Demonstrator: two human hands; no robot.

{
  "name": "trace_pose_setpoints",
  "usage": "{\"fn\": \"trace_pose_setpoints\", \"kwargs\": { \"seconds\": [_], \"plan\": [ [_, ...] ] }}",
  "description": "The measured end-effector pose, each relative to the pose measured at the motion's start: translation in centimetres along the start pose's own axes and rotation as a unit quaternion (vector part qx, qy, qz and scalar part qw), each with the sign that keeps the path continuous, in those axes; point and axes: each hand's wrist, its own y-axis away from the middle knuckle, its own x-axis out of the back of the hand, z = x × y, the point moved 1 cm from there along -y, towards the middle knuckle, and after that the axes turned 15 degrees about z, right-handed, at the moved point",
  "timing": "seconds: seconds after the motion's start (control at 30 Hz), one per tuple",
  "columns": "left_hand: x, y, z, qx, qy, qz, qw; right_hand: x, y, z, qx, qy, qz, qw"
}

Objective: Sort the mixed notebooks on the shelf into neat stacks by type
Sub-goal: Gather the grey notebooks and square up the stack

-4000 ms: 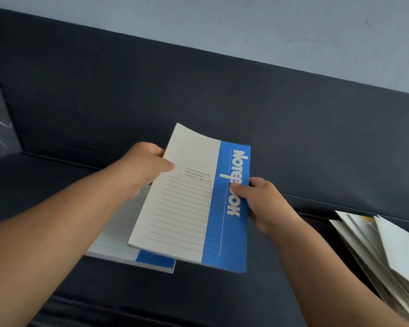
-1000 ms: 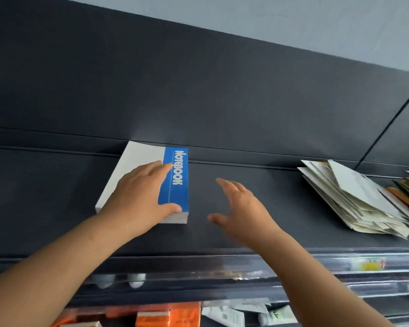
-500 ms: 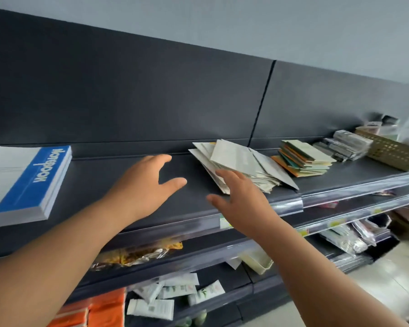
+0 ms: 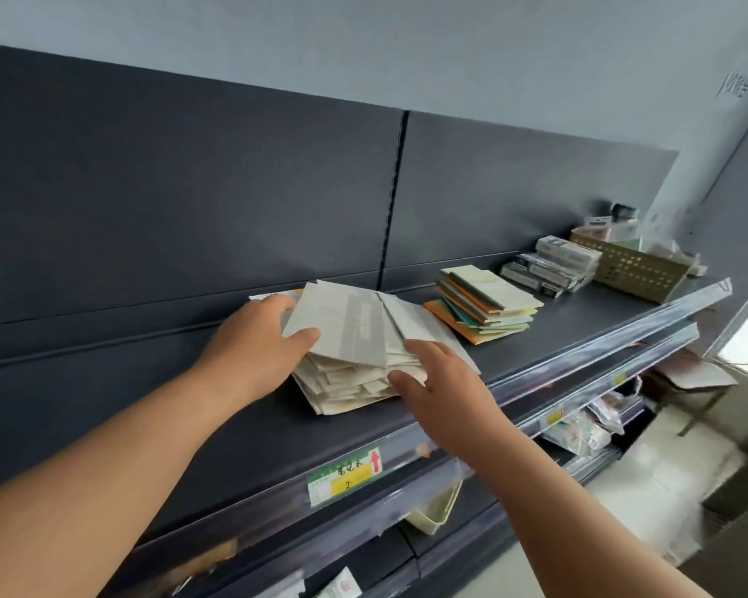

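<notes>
Bracketing pile: left hand, right hand

The long, dark grey metal shelf in front of me runs from near left to far right, with a clear plastic rail along its front edge carrying a green and yellow price tag. Directly on it, about midway, lies a loose, fanned-out pile of pale cream notebooks, which my left hand and right hand touch from either side. Just to its right sits a stack of green and orange-edged notebooks, then farther right a heap of grey and white flat boxes, and beside that a tan perforated plastic basket.
</notes>
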Motion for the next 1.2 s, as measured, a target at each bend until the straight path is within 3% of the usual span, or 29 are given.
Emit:
{"fn": "trace_pose_setpoints", "kwargs": {
  "seconds": [0.27,0.5,0.67,0.77,1.0,1.1,1.2],
  "plan": [
    [-4.8,-6.2,-0.2,0.029,-0.081,-0.054,0.995,-2.3,-7.1,2.9,-0.059,0.011,-0.010,0.998],
    [-7.7,-7.4,0.6,0.077,-0.162,-0.065,0.982,-5.3,-11.5,4.7,-0.096,-0.004,-0.120,0.988],
    [-9.5,-7.4,1.9,0.138,-0.187,-0.049,0.971,-6.3,-12.9,4.8,-0.041,-0.105,-0.156,0.981],
    [-10.8,-7.5,2.9,0.166,-0.194,-0.015,0.967,-6.6,-13.7,4.8,0.004,-0.100,-0.171,0.980],
    [-11.3,-7.0,3.5,0.255,-0.151,0.025,0.955,-7.1,-15.9,8.0,0.021,-0.167,-0.164,0.972],
    [-11.3,-7.0,3.6,0.266,-0.166,0.041,0.949,-7.0,-17.4,9.3,0.003,-0.103,-0.129,0.986],
    [-11.3,-7.1,3.6,0.281,-0.169,0.046,0.944,-7.4,-17.9,10.0,-0.048,-0.026,-0.152,0.987]
  ]
}}
